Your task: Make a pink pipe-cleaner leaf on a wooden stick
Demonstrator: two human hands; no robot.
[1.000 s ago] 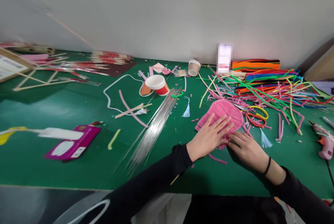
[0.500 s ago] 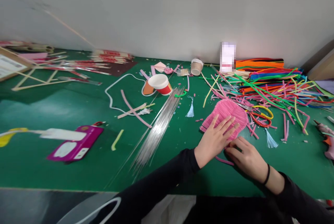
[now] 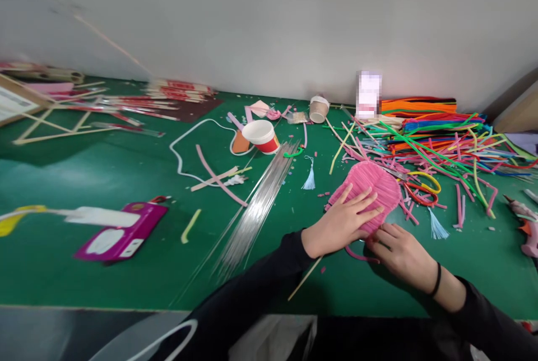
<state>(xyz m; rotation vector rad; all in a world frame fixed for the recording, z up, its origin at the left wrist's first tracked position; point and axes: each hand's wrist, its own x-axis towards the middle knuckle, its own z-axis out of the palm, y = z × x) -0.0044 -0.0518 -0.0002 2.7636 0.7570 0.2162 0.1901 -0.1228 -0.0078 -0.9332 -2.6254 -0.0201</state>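
A pink fan-shaped piece (image 3: 365, 179), ribbed with rows of fuzzy pipe cleaner, lies on the green table. My left hand (image 3: 342, 225) presses flat on it with the fingers spread. At its lower edge, the fingers of my right hand (image 3: 403, 254) are pinched together on a pink pipe cleaner (image 3: 357, 256), whose loose length curves out below; the fingertips are partly hidden. From beneath my left hand a thin wooden stick (image 3: 305, 278) points toward the table's front edge. Scissors (image 3: 422, 188) with red and yellow handles touch or nearly touch the piece's right side.
Coloured pipe cleaners (image 3: 445, 142) are heaped at the back right. A bundle of thin wires (image 3: 256, 212) lies left of my hands, near a paper cup (image 3: 261, 137). Blue tassels (image 3: 309, 176), a purple box (image 3: 126, 235) and a hot glue gun (image 3: 527, 226) are also about.
My left hand has slid slightly left over the pink piece, and the wooden stick now shows below it. My right hand has shifted slightly right and down, still pinching.
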